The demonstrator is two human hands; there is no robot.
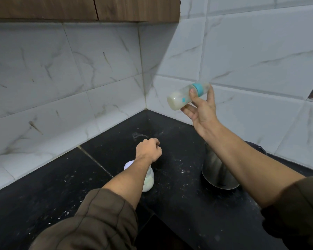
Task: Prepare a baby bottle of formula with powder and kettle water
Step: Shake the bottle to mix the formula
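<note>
powder jar (149,181): on counter (179,141), partly under left forearm
left hand (148,150): clenched, nothing seen in it, low over counter
baby bottle (179,99): in the air near right wall, milky mix inside; long axis near-horizontal, base left, teal collar right
right hand (203,112): grips bottle by the collar end, thumb in front
kettle (217,174): under right forearm
step: probably shaking

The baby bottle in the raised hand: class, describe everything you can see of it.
The baby bottle is clear plastic with a teal collar and a clear cap. Its base end holds milky white liquid. It is tilted nearly sideways in the air, held by the right hand, thumb near the collar.
</note>
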